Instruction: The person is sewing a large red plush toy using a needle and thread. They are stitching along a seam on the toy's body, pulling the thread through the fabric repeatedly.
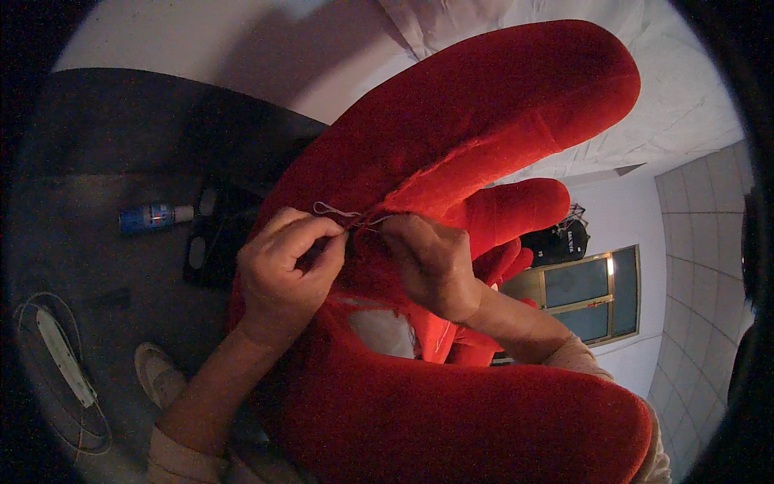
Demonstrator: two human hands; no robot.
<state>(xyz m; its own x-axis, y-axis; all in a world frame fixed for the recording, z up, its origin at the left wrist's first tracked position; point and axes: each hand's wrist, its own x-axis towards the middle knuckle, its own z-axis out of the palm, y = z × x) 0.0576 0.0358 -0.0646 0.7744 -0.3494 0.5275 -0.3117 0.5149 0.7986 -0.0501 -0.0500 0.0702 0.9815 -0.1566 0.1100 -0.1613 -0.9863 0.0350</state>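
A large stuffed piece in red plush fabric, with long rounded limbs, fills the middle of the view before me. My left hand pinches an edge of the red cloth at a seam between its thumb and index finger. Close beside it, my right hand has its fingers closed at the same seam, on a thin white thread that loops out over the cloth. Whether a needle sits in those fingers I cannot tell. Below the hands, white stuffing shows through an opening in the red fabric.
On the floor at left are a blue bottle, a white power strip with its cable and a light shoe. A dark panel stands at upper left. Beyond the plush are a framed glass door or window and a black item bearing writing.
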